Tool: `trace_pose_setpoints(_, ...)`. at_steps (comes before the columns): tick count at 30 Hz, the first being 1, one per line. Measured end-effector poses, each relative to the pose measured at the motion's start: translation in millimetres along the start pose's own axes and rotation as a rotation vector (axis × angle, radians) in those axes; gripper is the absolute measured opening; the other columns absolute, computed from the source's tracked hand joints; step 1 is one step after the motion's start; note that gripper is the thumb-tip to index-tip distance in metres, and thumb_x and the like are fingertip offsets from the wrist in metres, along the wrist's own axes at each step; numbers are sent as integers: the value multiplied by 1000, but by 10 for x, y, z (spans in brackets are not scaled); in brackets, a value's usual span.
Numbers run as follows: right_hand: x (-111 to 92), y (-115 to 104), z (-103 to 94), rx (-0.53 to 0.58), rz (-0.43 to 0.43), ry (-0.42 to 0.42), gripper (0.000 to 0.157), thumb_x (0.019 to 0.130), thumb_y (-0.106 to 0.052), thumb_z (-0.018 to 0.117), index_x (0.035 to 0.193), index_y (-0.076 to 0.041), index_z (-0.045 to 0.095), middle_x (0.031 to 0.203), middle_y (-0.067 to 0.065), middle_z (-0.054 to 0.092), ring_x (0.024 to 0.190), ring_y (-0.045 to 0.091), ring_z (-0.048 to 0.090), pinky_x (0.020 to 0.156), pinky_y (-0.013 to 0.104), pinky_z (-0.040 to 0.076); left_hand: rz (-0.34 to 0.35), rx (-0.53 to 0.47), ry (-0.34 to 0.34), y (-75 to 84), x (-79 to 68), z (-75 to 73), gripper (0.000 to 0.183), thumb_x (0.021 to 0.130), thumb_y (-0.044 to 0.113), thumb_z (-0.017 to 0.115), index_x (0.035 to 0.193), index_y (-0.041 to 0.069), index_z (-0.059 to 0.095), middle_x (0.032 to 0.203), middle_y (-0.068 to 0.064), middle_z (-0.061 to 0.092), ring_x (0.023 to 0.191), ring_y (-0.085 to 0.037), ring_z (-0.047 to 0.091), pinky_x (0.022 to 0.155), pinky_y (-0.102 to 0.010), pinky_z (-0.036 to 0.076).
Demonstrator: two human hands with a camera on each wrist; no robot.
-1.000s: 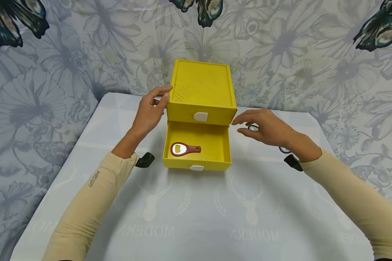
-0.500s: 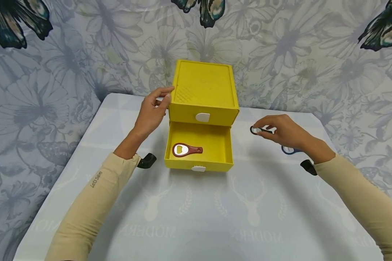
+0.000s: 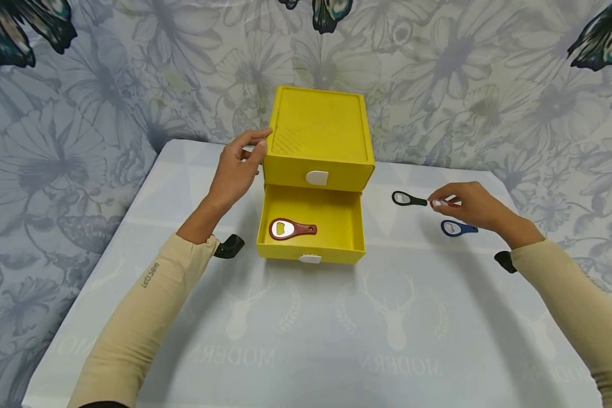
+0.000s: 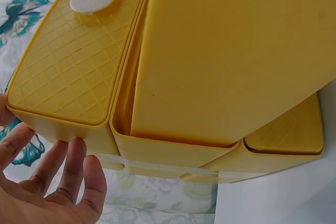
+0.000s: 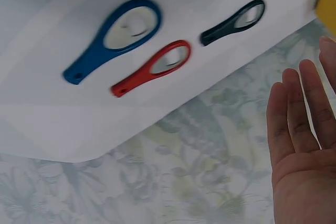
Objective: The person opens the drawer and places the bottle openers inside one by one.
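My left hand (image 3: 234, 173) touches the left side of the yellow drawer cabinet (image 3: 318, 122) with its fingertips. The left wrist view shows those fingers (image 4: 73, 171) spread along the cabinet's edge. Below, the bottom drawer (image 3: 336, 218) is pulled out, and a dark red bottle opener (image 3: 290, 229) lies inside it. My right hand (image 3: 471, 207) hovers over the table, overlapping a red bottle opener (image 3: 441, 203) in the head view. From the right wrist, the same red opener (image 5: 152, 69) lies flat, and my right hand (image 5: 304, 145) holds nothing, its fingers extended.
A black bottle opener (image 3: 409, 199) lies between the cabinet and my right hand. The blue bottle opener (image 3: 458, 228) rests just nearer to me than the red one. The white table (image 3: 316, 334) stands against a floral-patterned wall (image 3: 438, 85).
My right hand has moved right, away from the cabinet and past the black opener to above the red one. The left hand stays at the cabinet's side. The drawer has not moved.
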State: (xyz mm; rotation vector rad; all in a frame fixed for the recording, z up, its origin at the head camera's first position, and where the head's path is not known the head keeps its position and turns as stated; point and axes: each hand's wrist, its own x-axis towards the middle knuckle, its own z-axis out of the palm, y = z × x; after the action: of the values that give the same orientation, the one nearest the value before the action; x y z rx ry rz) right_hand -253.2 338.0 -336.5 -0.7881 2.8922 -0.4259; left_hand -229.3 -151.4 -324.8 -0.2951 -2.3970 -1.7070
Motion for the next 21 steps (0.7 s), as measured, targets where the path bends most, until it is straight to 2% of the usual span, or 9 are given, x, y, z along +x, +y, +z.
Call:
trace_pose_setpoints(6,-96,299,69,22,123,-37,31,91,-9,73,120,-2,71,116,24,69,97,42,69,79,50,59,-13,5,2,14,4,3,39,107,33,48,144,25,56,134,-5,57,95,-18,56,79,-33,50)
trace_pose_setpoints(12,-165,466,195,16,148,-47,30,89,-8,75,119,-4,72,117,22,70,107,41,64,89,56,53,-20,8,9,23,5,5,38,107,32,48,144,25,56,134,-5,57,95,-19,56,80,-35,50)
trace_pose_setpoints(21,-229,600,397,58,156,-148,34,89,-7,74,122,-3,68,130,21,63,123,44,54,98,60,47,-14,15,9,16,-2,8,38,107,33,48,143,25,56,134,-5,58,94,-18,56,78,-31,49)
